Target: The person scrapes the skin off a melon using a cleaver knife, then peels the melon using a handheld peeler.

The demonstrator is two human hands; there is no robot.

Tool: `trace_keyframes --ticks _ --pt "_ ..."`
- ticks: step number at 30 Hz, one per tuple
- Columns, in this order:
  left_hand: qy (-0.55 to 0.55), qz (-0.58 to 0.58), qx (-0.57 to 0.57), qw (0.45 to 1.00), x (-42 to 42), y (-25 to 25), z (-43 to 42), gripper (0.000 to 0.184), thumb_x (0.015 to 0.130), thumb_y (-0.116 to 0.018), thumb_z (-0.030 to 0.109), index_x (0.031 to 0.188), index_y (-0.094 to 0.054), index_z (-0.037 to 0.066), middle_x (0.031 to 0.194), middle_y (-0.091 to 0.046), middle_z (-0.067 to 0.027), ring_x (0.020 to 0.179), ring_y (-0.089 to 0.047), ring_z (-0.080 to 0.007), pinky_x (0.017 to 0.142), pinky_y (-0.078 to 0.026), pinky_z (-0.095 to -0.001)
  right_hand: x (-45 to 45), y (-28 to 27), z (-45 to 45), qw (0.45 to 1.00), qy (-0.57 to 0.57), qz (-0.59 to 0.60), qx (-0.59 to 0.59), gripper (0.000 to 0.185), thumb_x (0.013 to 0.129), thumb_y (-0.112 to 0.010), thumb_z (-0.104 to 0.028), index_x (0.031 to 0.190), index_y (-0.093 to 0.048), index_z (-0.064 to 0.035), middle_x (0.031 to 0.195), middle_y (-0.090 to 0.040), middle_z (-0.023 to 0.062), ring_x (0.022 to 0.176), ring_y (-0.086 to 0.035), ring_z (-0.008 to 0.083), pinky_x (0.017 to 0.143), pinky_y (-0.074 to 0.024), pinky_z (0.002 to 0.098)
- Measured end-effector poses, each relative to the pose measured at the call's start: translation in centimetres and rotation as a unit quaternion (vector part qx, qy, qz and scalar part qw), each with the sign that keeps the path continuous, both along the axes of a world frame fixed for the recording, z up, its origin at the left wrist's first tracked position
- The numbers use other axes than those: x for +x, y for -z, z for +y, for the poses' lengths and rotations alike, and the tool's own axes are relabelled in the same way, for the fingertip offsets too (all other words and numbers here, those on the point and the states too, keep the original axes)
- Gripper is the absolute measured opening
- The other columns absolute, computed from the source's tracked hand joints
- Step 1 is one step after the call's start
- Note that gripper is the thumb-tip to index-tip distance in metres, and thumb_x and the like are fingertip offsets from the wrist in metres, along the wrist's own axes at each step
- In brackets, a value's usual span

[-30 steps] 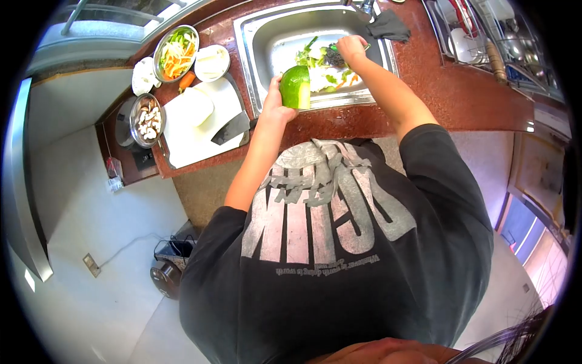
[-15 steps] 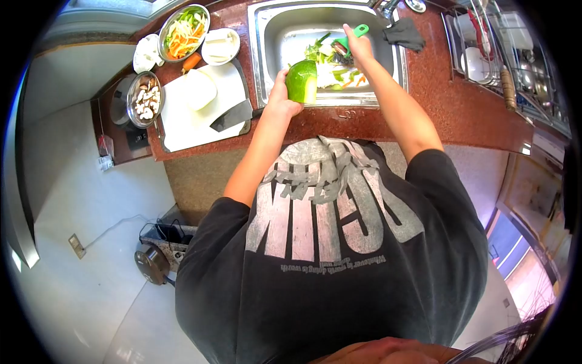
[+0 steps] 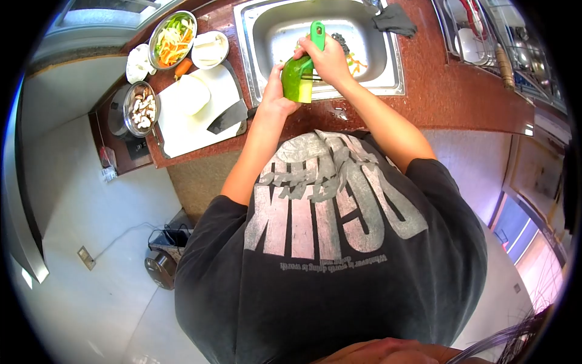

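My left hand point(image 3: 278, 97) is closed around a chunk of green-skinned vegetable or melon point(image 3: 292, 83) at the near edge of the sink. A pale peeled strip shows on its right side. My right hand point(image 3: 331, 62) grips a green-handled peeler point(image 3: 317, 35), whose head lies against the chunk's right side. Behind my hands is the steel sink point(image 3: 385, 73), with peelings and orange scraps on its bottom, partly hidden by my right hand.
Left of the sink, a white cutting board point(image 3: 176, 130) bears a pale peeled piece point(image 3: 194, 95) and a knife point(image 3: 227, 117). Around it are bowls of shredded vegetables point(image 3: 174, 41), mushrooms point(image 3: 143, 112) and white pieces point(image 3: 210, 50). A dark cloth point(image 3: 395, 22) and dish rack point(image 3: 485, 45) are at right.
My right hand has brought the peeler left and nearer, from over the sink to the green chunk. My left hand still holds the chunk. The view has shifted slightly.
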State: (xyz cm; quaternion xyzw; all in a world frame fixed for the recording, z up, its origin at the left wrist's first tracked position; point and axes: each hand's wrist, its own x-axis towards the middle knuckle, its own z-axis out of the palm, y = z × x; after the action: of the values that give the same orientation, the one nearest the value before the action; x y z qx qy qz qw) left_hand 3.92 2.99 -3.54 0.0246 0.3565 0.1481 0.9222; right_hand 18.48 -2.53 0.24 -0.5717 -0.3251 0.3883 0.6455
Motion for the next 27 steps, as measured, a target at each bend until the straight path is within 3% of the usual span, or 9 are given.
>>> trace_keyframes --ticks 5,9,12,14,16,19,23,25,27 --pt "-0.011 -0.036 0.046 0.998 0.7 -0.3 -1.5 0.041 0.095 -0.045 0.037 0.119 -0.062 0.009 0.106 -0.069 -0.0069 0.094 -0.067 -0.0224 0.084 -0.054 -0.0376 1.1 -1.1 -0.1 0.984 -0.002 -0.159 -0.079 0.029 0.091 -0.06 -0.027 0.086 -0.062 0.0015 0.071 -0.071 0.0099 0.072 -0.07 0.0163 0.07 -0.0538 0.0313" --pt "-0.046 -0.046 0.108 0.992 1.1 -0.6 -1.8 0.044 0.096 -0.042 0.038 0.121 -0.06 0.008 0.111 -0.067 -0.0085 0.098 -0.066 -0.0225 0.085 -0.054 -0.0377 1.6 -0.9 0.9 0.986 0.006 -0.132 -0.101 0.031 0.091 -0.06 -0.028 0.086 -0.063 0.0019 0.068 -0.07 0.0092 0.07 -0.071 0.0176 0.066 -0.0544 0.0316" --pt "-0.018 -0.016 0.119 0.993 0.3 0.7 -1.0 0.045 0.097 -0.041 0.039 0.123 -0.06 0.007 0.114 -0.067 -0.0091 0.1 -0.065 -0.0228 0.086 -0.054 -0.0373 3.1 2.2 3.0 0.97 -0.023 -0.187 -0.155 0.031 0.09 -0.061 -0.028 0.085 -0.063 0.0027 0.069 -0.07 0.0115 0.067 -0.07 0.0188 0.065 -0.0544 0.0321" --pt "0.001 -0.082 0.104 0.991 -0.6 2.0 -0.7 0.047 0.097 -0.044 0.04 0.125 -0.059 0.006 0.118 -0.066 -0.0098 0.102 -0.065 -0.0231 0.089 -0.054 -0.0375 4.3 6.8 5.4 0.976 0.068 -0.026 -0.204 0.036 0.09 -0.059 -0.032 0.085 -0.063 0.0035 0.073 -0.07 0.0159 0.067 -0.07 0.0208 0.065 -0.0541 0.0351" --pt "0.003 -0.122 0.085 0.989 -0.5 0.3 -2.1 0.049 0.096 -0.049 0.042 0.126 -0.058 0.005 0.12 -0.065 -0.0108 0.105 -0.064 -0.0237 0.093 -0.052 -0.0379 5.6 9.7 6.0 0.963 0.102 -0.077 -0.239 0.041 0.091 -0.056 -0.037 0.086 -0.063 0.0033 0.078 -0.07 0.022 0.07 -0.07 0.0294 0.068 -0.0535 0.0426" --pt "0.016 -0.162 0.075 0.984 0.0 0.1 -2.4 0.05 0.095 -0.053 0.043 0.126 -0.058 0.004 0.119 -0.066 -0.0109 0.106 -0.063 -0.0245 0.095 -0.051 -0.0389 5.8 10.4 3.6 0.865 0.111 -0.388 -0.299 0.04 0.086 -0.058 -0.036 0.098 -0.065 0.0015 0.086 -0.069 0.0238 0.086 -0.069 0.0389 0.077 -0.054 0.0467" --pt "0.007 -0.143 0.079 0.987 -0.4 0.5 -1.6 0.051 0.094 -0.051 0.045 0.124 -0.06 0.005 0.119 -0.066 -0.0098 0.105 -0.064 -0.0236 0.095 -0.052 -0.0385 8.2 15.2 2.9 0.799 -0.015 -0.473 -0.37 0.031 0.088 -0.057 -0.027 0.099 -0.069 -0.0007 0.09 -0.07 0.0233 0.086 -0.071 0.0352 0.078 -0.0554 0.0416" --pt "-0.012 -0.158 0.065 0.985 -0.7 0.5 -1.4 0.053 0.095 -0.047 0.044 0.127 -0.057 0.004 0.121 -0.065 -0.0113 0.107 -0.063 -0.025 0.092 -0.053 -0.0378 8.8 14.6 1.9 0.709 -0.194 -0.521 -0.434 0.026 0.087 -0.057 -0.017 0.102 -0.072 -0.0008 0.096 -0.072 0.02 0.084 -0.072 0.0336 0.072 -0.0577 0.0427" --pt "-0.016 -0.158 0.061 0.986 -0.9 1.0 -0.5 0.053 0.095 -0.046 0.044 0.128 -0.056 0.004 0.122 -0.064 -0.0116 0.107 -0.063 -0.0256 0.093 -0.053 -0.0384 8.9 13.7 2.1 0.661 -0.201 -0.539 -0.481 0.025 0.086 -0.058 -0.014 0.102 -0.073 -0.0013 0.098 -0.072 0.0174 0.083 -0.072 0.0335 0.068 -0.0581 0.0448"
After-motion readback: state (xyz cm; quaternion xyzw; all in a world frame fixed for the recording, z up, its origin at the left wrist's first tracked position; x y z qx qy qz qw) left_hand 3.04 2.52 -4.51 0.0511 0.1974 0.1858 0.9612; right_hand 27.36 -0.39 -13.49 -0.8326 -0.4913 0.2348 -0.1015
